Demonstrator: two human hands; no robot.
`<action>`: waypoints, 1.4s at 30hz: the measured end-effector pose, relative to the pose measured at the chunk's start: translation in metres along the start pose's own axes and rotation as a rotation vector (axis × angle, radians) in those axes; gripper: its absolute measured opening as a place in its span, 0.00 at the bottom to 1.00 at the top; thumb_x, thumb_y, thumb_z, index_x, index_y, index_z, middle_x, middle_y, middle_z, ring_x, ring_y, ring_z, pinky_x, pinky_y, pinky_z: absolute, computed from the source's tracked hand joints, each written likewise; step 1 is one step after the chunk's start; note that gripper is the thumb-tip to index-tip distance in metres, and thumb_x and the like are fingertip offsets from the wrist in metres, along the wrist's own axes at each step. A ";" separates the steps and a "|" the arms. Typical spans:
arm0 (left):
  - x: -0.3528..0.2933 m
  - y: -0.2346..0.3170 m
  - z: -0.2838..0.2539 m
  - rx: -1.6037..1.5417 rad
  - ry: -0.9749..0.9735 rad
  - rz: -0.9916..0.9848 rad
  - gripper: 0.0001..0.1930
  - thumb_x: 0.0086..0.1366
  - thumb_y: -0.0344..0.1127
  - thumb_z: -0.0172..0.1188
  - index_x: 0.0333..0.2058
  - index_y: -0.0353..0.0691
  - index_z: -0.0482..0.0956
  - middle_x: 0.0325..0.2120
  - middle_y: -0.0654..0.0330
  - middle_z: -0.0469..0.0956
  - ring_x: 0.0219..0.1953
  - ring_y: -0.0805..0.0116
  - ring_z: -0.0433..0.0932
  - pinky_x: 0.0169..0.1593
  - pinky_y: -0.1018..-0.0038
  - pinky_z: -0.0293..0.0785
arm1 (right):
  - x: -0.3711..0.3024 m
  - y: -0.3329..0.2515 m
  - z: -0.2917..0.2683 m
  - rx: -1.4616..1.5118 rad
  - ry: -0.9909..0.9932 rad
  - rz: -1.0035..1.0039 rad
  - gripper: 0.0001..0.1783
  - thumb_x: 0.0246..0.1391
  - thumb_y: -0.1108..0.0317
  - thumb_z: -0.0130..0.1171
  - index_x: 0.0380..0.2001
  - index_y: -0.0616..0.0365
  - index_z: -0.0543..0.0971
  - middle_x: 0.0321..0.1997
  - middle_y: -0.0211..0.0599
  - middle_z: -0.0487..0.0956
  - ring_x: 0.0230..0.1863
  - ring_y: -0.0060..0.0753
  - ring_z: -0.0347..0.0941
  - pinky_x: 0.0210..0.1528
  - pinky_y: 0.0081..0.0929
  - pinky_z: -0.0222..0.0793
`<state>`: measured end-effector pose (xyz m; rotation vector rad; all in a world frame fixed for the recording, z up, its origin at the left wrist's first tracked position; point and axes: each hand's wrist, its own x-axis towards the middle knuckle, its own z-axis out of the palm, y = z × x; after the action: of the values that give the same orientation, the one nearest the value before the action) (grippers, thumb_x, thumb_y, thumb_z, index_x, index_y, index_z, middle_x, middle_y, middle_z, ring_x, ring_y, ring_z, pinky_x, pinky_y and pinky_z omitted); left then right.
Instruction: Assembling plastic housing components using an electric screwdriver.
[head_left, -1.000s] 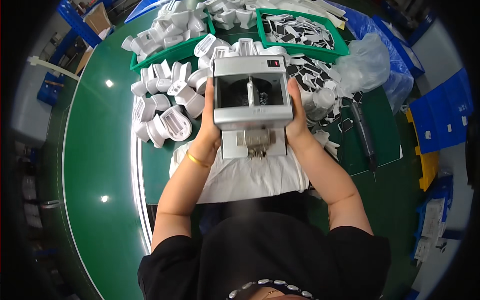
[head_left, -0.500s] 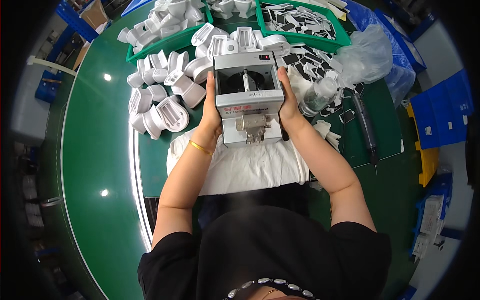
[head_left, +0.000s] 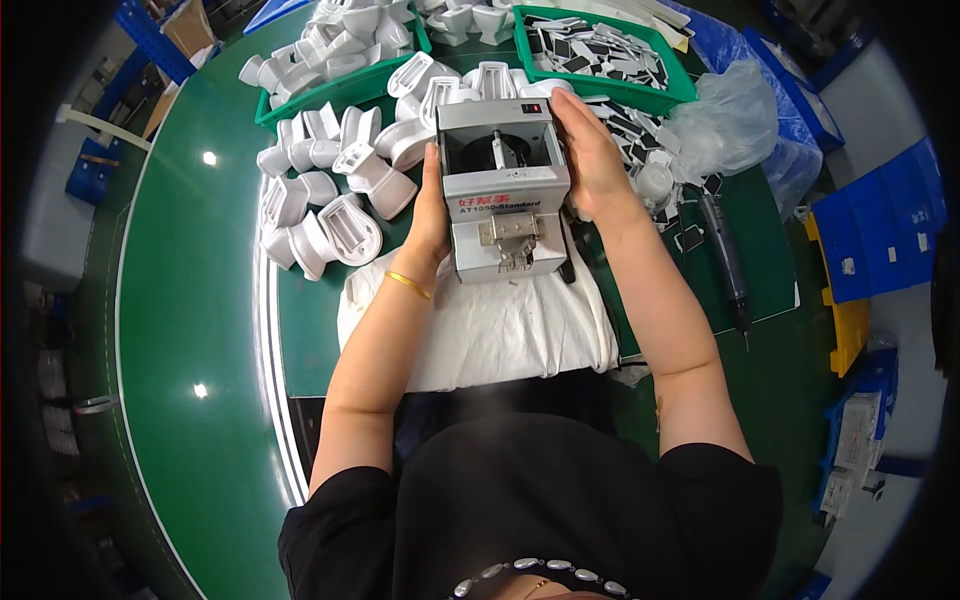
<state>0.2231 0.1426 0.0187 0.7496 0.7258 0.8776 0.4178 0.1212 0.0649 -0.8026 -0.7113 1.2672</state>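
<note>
A grey box-shaped screw feeder (head_left: 510, 205) stands upright at the near end of the green mat, with an open top well and a metal outlet on its front. My left hand (head_left: 431, 210) is pressed along its left side, fingers pointing away from me. Against its right side lies my right hand (head_left: 597, 160), its fingers stretched toward the far corner and its thumb not in sight. The feeder is held between the two hands. Under its front edge spreads a white cloth (head_left: 490, 335).
White curved plastic housings (head_left: 345, 230) crowd the left; more fill a green tray (head_left: 330, 100). Another green tray (head_left: 600, 85) holds small black-and-white pieces. Right of the feeder are a clear jar (head_left: 655, 185), partly hidden, a plastic bag (head_left: 730, 120) and an electric screwdriver (head_left: 725, 255).
The feeder has shifted slightly away from me and to the right. My right hand has turned and slid farther along its side, now covering part of the jar.
</note>
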 end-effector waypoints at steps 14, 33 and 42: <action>0.002 -0.001 0.005 -0.001 0.011 0.089 0.40 0.66 0.69 0.42 0.64 0.41 0.62 0.52 0.54 0.75 0.50 0.61 0.78 0.55 0.68 0.73 | 0.034 -0.006 0.005 -0.220 0.090 0.160 0.21 0.45 0.71 0.65 0.45 0.60 0.76 0.39 0.37 0.79 0.39 0.30 0.76 0.43 0.27 0.73; -0.031 0.012 0.006 0.313 -0.088 0.522 0.33 0.72 0.61 0.38 0.66 0.44 0.59 0.58 0.60 0.70 0.57 0.64 0.71 0.62 0.69 0.64 | -0.078 0.014 0.019 0.156 -0.168 -0.197 0.31 0.70 0.51 0.36 0.68 0.57 0.58 0.69 0.40 0.63 0.68 0.33 0.60 0.70 0.33 0.54; -0.029 0.028 0.022 0.162 -0.042 0.243 0.35 0.73 0.61 0.36 0.65 0.40 0.62 0.59 0.59 0.70 0.59 0.65 0.69 0.63 0.69 0.62 | -0.048 0.039 -0.013 -0.478 -0.119 -0.474 0.33 0.71 0.51 0.35 0.71 0.60 0.51 0.74 0.32 0.53 0.73 0.29 0.48 0.73 0.27 0.41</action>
<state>0.2166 0.1240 0.0599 1.0127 0.6826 1.0277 0.3998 0.0762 0.0237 -0.8761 -1.2468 0.7239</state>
